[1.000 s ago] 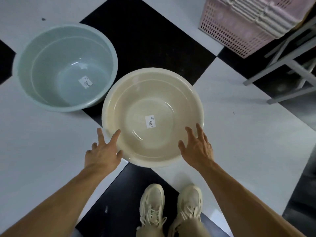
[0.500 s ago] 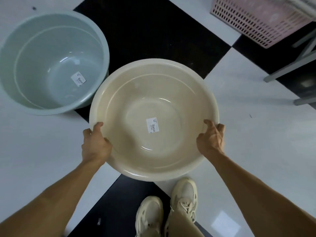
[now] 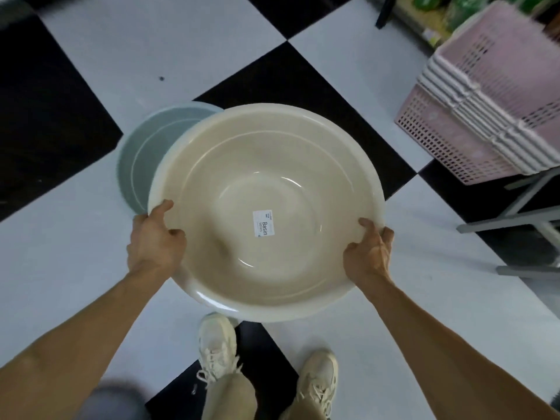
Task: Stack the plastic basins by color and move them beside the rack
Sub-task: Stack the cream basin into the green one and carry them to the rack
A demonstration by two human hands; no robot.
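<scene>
A large cream plastic basin (image 3: 272,165) with a white label inside hangs above the floor, held level in front of me. My left hand (image 3: 156,237) grips its near left rim, thumb over the edge. My right hand (image 3: 368,253) grips its near right rim the same way. Behind and below it on the floor stands a grey-green basin (image 3: 145,153), mostly covered by the cream one. The grey metal legs of a rack (image 3: 515,219) show at the right edge.
A tilted stack of pink mesh baskets (image 3: 491,98) rests on the floor at the upper right, against the rack. The floor is black and white checkered tile (image 3: 151,50). My two pale sneakers (image 3: 218,350) stand below the basin.
The cream basin has come up off the floor in both hands and now overlaps the grey-green basin. The view has shifted, showing more of the pink baskets and the rack.
</scene>
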